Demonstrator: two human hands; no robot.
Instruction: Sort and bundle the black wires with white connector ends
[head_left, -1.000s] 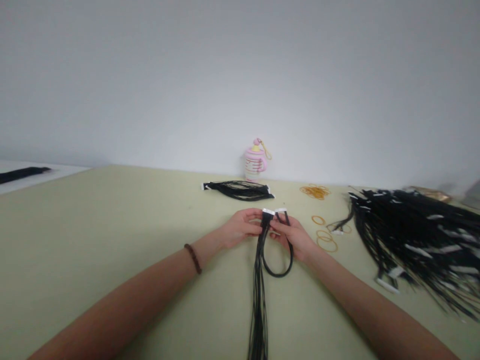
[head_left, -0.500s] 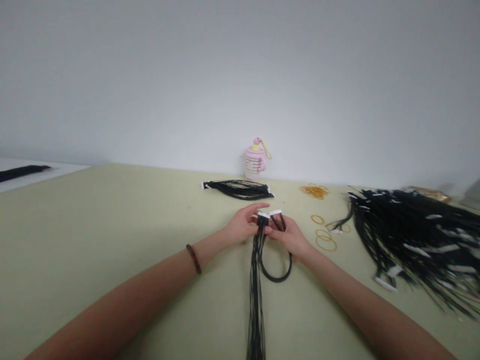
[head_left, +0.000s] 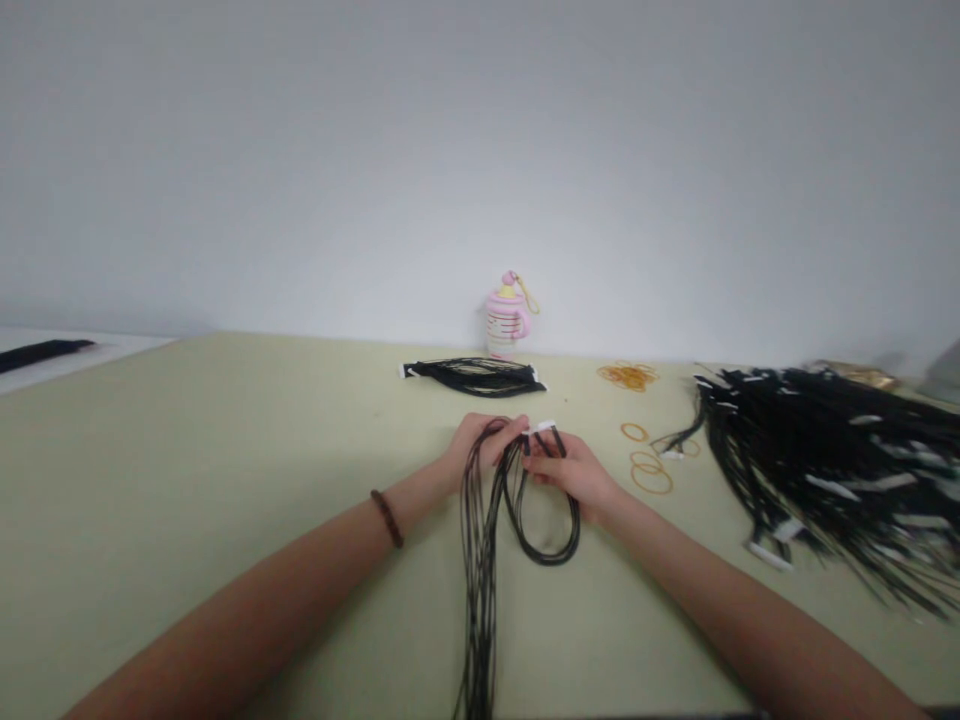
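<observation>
Right hand (head_left: 574, 478): grip closed, pinching the white connector end (head_left: 541, 427) of a black wire bundle (head_left: 480, 610) between thumb and fingers. Left hand (head_left: 476, 448): grip curled just beside the right at the same end, with strands lying across its fingers; whether it clamps them cannot be told. Bundle: raised over the worktop (head_left: 150, 500), its long strands running down past the bottom of the view, a shorter wire loop (head_left: 544, 550) hanging under the right hand. Relative to the bundle: a second black wire bundle (head_left: 472, 377) lies beyond it, rubber bands (head_left: 651, 479) lie to its right, and a large wire heap (head_left: 825, 460) lies further right. Risks: the loose strands may snarl with the loop if the hands part unevenly, and the connector end may slip from so narrow a pinch. Against the earlier frame, the long strands now swing left across the left hand and fan wider, and less of the connector end shows.
</observation>
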